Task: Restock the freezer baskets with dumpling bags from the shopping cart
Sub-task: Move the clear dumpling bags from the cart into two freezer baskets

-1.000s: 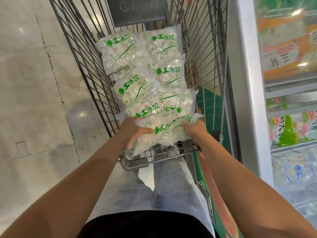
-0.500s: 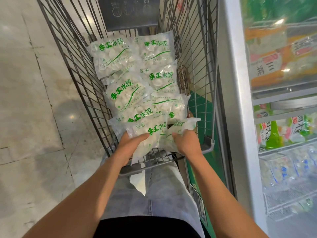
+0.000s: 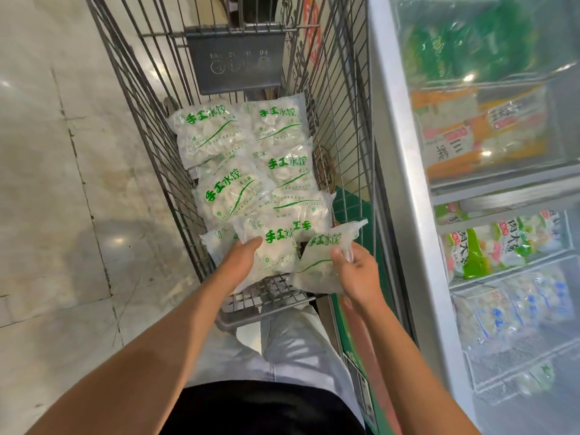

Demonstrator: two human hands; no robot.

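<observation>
The bags (image 3: 276, 249) are thin, glossy, crinkled clear plastic with green print. The cart (image 3: 150, 127) is dull grey metal wire. The floor (image 3: 47, 183) is polished, veined stone. The freezer (image 3: 405, 196) has a smooth metal frame and reflective glass.

White dumpling bags (image 3: 219, 196) with green lettering lie overlapping in the wire shopping cart (image 3: 150, 127), two lifted at its near end, while freezer baskets (image 3: 514, 356) of frozen packs sit behind glass right of the cart.
</observation>
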